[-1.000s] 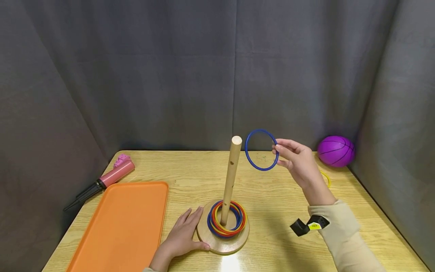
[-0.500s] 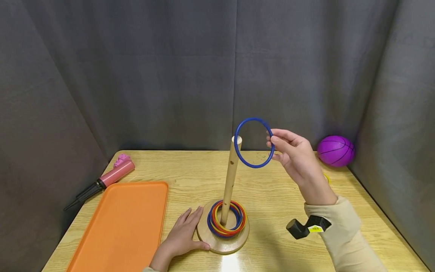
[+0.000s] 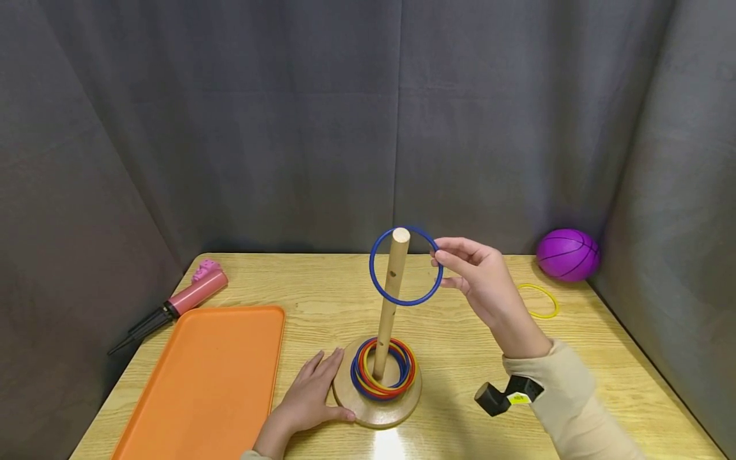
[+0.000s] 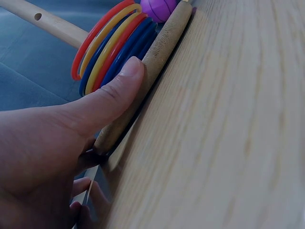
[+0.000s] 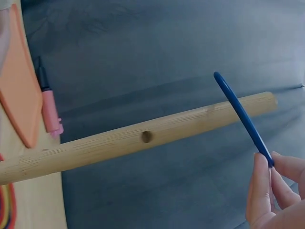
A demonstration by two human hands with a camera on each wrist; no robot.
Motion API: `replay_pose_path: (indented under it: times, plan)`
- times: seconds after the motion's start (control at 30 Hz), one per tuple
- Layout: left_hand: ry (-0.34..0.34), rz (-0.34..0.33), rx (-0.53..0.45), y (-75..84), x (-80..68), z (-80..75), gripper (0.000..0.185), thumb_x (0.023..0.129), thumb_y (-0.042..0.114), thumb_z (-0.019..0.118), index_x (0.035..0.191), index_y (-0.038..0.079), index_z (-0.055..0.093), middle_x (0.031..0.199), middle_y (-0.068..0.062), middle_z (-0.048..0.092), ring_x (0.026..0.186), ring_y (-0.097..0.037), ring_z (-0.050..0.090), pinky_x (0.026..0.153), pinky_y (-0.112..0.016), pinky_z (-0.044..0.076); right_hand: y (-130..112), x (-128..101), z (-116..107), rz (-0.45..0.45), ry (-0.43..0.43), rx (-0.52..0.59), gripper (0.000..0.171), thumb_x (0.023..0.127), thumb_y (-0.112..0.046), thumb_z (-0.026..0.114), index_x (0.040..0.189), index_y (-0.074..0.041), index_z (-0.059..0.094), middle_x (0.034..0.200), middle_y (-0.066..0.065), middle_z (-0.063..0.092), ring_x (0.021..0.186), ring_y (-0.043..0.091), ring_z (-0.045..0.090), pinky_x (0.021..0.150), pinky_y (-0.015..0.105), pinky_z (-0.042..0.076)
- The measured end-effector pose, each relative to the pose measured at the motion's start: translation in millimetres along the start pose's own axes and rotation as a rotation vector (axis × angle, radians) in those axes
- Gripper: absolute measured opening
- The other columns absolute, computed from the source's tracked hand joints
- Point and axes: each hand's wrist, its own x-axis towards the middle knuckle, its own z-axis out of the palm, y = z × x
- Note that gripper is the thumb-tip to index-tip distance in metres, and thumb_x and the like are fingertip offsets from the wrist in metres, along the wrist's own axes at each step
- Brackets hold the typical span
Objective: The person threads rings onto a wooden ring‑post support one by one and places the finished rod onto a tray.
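In the head view my right hand pinches a blue ring between thumb and fingertips. The ring circles the upper part of a wooden post, just below its top, tilted toward me. Seen from the right wrist, this blue ring appears edge-on across the post. My left hand holds the rim of the round wooden base, thumb at the front edge and fingers along the left side. Red, yellow and blue rings lie stacked around the post's foot.
An orange tray lies left of the base. Behind it are a pink-and-black hand pump and a small pink object. At the right stand a purple ball and a yellow ring on the wooden table.
My right hand has carried the blue ring leftward, up, then down, from beside the post to around its top. The left hand and stacked rings have stayed in place.
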Motion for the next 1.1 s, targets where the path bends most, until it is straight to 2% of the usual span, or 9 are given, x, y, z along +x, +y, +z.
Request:
replay_pose_path:
  times: [0.23,0.43,0.6,0.83,1.1]
  plan:
    - [0.003,-0.005,0.007,0.6,0.5,0.2,0.117,0.066,0.061,0.077,0.155,0.008,0.022,0.16,-0.013,0.027,0.148,-0.043,0.016,0.115,-0.066,0.018,23,-3,-2,0.103,0.02,-0.124,0.02,0.094,-0.006,0.062,0.091,-0.022,0.072,0.082,-0.008,0.07,0.08,0.005,0.066,0.065,0.019,0.058]
    - [0.006,-0.009,0.015,0.2,1.0,0.9,0.117,0.066,0.062,0.076,0.155,0.008,0.022,0.16,-0.011,0.027,0.148,-0.042,0.016,0.115,-0.065,0.018,47,-4,-10,0.197,0.012,-0.233,0.01,0.093,-0.011,0.064,0.101,-0.011,0.07,0.084,-0.009,0.069,0.083,0.006,0.066,0.069,0.022,0.059]
    - [0.009,0.0,0.02,0.4,0.9,0.6,0.116,0.067,0.061,0.076,0.154,0.007,0.023,0.16,-0.012,0.027,0.147,-0.043,0.017,0.117,-0.063,0.016,68,-7,-16,0.252,-0.015,-0.276,0.014,0.093,-0.011,0.064,0.105,-0.006,0.068,0.085,-0.009,0.068,0.083,0.005,0.066,0.068,0.022,0.058]
    - [0.01,-0.009,0.018,2.8,0.0,-0.6,0.116,0.066,0.061,0.077,0.155,0.008,0.023,0.16,-0.012,0.027,0.147,-0.043,0.017,0.116,-0.064,0.018,96,-13,-20,0.302,-0.062,-0.301,0.031,0.093,-0.009,0.063,0.116,0.012,0.061,0.086,-0.01,0.068,0.083,0.004,0.063,0.067,0.022,0.058]
    - [0.01,-0.014,0.011,2.5,0.3,-0.3,0.117,0.066,0.06,0.077,0.155,0.008,0.022,0.16,-0.012,0.026,0.148,-0.043,0.016,0.115,-0.065,0.018,122,-15,-27,0.316,-0.128,-0.348,0.036,0.093,-0.009,0.064,0.116,0.016,0.058,0.085,-0.006,0.066,0.082,0.007,0.063,0.066,0.025,0.059]
